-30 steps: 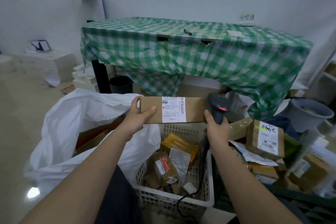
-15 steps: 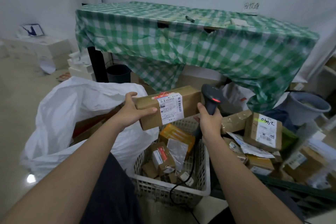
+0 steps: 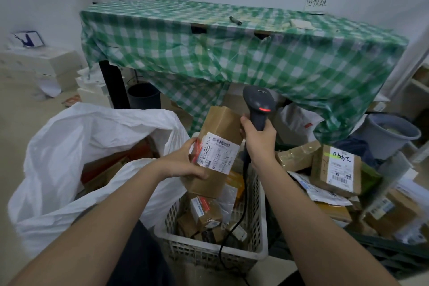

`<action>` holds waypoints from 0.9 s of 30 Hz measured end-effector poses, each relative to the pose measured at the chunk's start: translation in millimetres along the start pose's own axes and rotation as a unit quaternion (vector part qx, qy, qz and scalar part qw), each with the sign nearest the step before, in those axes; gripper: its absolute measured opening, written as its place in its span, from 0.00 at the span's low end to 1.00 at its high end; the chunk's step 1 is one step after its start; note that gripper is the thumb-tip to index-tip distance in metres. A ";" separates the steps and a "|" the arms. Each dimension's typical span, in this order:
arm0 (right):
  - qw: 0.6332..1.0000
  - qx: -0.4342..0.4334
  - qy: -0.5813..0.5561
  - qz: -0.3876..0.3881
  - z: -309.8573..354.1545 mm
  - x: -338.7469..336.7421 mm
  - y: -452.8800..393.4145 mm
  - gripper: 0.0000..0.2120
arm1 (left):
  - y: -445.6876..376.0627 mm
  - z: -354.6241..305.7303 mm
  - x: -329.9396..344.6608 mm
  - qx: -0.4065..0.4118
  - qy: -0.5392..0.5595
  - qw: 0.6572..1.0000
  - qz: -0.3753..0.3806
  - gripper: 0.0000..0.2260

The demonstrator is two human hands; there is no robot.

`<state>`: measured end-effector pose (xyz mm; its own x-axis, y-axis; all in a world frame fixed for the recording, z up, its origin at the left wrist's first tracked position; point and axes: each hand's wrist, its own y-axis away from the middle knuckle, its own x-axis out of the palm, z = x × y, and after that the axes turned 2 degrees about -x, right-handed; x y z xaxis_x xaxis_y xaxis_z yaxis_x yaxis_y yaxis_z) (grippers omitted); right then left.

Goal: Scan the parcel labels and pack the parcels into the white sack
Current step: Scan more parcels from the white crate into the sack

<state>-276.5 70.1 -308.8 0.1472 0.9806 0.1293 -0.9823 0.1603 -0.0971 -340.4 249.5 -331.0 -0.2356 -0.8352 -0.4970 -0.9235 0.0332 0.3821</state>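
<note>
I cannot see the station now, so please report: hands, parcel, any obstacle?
Left hand grips brown parcel, label up. Right hand grips scanner. White sack open beside, nothing blocking.

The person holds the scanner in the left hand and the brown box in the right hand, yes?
No, swapped. The head view shows the scanner in the right hand, and the brown box in the left hand.

a paper sign [image 3: 316, 2] on the wall at one o'clock reads "回收堆", while a box label [image 3: 340, 169] at three o'clock bears illegible black handwriting.
</note>
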 end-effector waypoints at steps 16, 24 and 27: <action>0.974 0.098 0.136 0.151 1.9 -37.5 13.8 0.05 | -34.2 2.0 -12.2 0.021 0.149 0.973 -0.174 0.40; 0.960 0.105 0.163 0.203 13.1 -37.4 30.0 0.07 | -36.8 2.0 -16.0 0.036 0.134 0.975 -0.175 0.41; 0.958 0.101 0.164 0.213 16.5 -35.8 33.2 0.07 | -33.6 1.4 -17.6 0.039 0.131 0.975 -0.178 0.41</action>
<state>-316.3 38.4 -300.3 -0.2763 0.9402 -0.1991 -0.9587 -0.2551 0.1258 -305.6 263.9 -336.2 0.1799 -0.9123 -0.3679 -0.9552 -0.2514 0.1563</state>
